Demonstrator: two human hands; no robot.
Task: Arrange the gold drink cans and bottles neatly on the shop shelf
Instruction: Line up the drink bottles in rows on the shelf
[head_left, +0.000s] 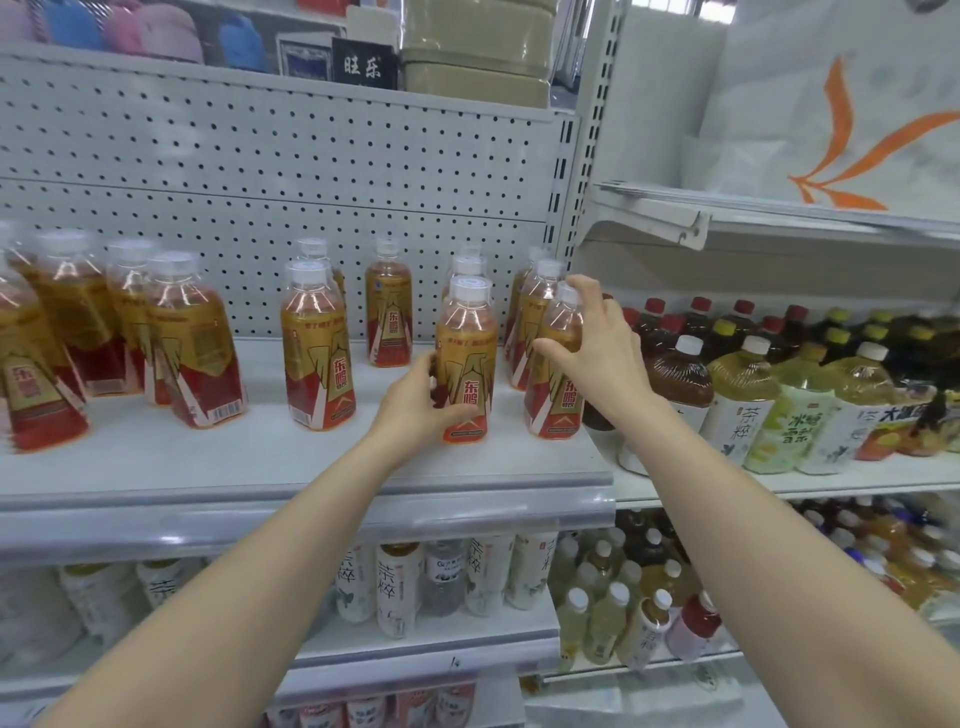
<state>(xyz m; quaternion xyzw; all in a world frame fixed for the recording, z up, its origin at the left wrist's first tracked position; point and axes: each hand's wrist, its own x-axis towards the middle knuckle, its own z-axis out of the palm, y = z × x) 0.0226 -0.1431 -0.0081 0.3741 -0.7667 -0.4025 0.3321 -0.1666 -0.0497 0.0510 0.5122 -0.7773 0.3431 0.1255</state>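
The white shop shelf (291, 457) carries the gold drink bottles in loose upright groups: a crowded cluster at the left (171, 338), a pair near the middle (318, 348), a lone one at the back (388, 306), and a tighter bunch at the right end beside the upright post. No cans can be made out on this shelf. The work is at that right-hand bunch, where two front bottles stand side by side, close but apart. The left hand (415, 405) is wrapped around the lower body of the middle front bottle (466, 364), its fingers curled behind the label and closed on it. The right hand (597, 353) sits at the shoulder of the rightmost front bottle (558, 374), thumb in front and fingers (584, 291) spread around the neck and cap; they look to be touching it loosely, but whether they grip it I cannot tell. Both bottles stand upright, long axis vertical, each directly ahead of its own hand, so each hand is nearer its own bottle, and the coming move is probably a short slide or turn to line the two fronts up with the shelf edge
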